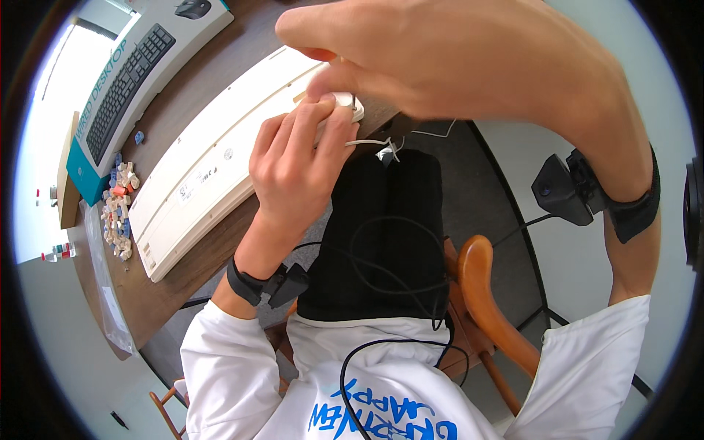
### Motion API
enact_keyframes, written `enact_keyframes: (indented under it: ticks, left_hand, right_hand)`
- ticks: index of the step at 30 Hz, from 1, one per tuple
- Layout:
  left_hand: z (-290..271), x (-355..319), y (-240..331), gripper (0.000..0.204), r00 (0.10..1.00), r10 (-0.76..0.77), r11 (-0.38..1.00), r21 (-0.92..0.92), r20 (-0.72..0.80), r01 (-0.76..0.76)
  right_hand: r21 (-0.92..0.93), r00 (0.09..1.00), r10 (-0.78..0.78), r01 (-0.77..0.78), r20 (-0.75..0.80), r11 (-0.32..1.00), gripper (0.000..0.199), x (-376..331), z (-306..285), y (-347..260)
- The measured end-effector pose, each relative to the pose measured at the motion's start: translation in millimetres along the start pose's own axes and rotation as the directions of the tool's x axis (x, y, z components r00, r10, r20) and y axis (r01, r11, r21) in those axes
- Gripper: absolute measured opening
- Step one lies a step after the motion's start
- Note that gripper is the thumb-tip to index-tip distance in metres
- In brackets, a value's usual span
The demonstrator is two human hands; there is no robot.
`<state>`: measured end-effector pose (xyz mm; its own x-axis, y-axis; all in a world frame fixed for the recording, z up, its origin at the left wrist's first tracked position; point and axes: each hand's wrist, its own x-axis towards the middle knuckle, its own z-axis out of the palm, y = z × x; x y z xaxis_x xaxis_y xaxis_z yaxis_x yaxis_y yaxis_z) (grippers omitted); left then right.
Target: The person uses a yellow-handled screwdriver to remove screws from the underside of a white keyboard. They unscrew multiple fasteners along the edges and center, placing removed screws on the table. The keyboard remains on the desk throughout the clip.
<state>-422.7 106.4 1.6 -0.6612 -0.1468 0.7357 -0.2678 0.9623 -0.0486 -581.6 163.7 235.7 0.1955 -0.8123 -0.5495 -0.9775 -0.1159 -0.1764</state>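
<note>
A long white keyboard (213,139) lies underside up on the brown desk, with a label and several small holes on its back. My left hand (299,150) is closed over its right end, the bent fingertips on the white corner. Just below those fingers a thin white cable (370,141) runs off past the desk edge. My right hand (367,55) is raised close above the same end, its fingers curled and its tips next to my left fingers. Whatever it may grip is hidden by the hand itself.
Loose keycaps (117,209), cream, blue and orange, are heaped left of the keyboard. Behind them stands a white and teal keyboard box (139,88). A clear plastic bag (110,293) hangs along the desk's left edge. A wooden chair arm (477,279) and black cables are near my lap.
</note>
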Motion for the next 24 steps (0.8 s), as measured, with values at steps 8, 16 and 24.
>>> enact_keyframes:
  ticks: [8,16,24]
  left_hand:
    - [-1.3,0.9,0.4,0.019,1.0,-0.004,1.0,-0.006,-0.005,0.004]
    - [-0.3,2.5,1.6,0.022,1.0,-0.008,1.0,0.005,-0.016,0.009]
    - [-1.2,1.9,0.7,0.023,1.0,-0.009,1.0,0.013,-0.008,0.009]
  right_hand:
    - [-0.143,0.73,-0.42,0.412,-0.539,0.9,0.023,20.4,63.1,41.8]
    - [-0.332,0.74,-0.419,0.275,-0.526,0.902,0.022,28.5,74.7,49.5]
    - [-0.527,0.949,-0.138,-0.034,-0.283,0.849,0.022,27.4,46.3,19.0]
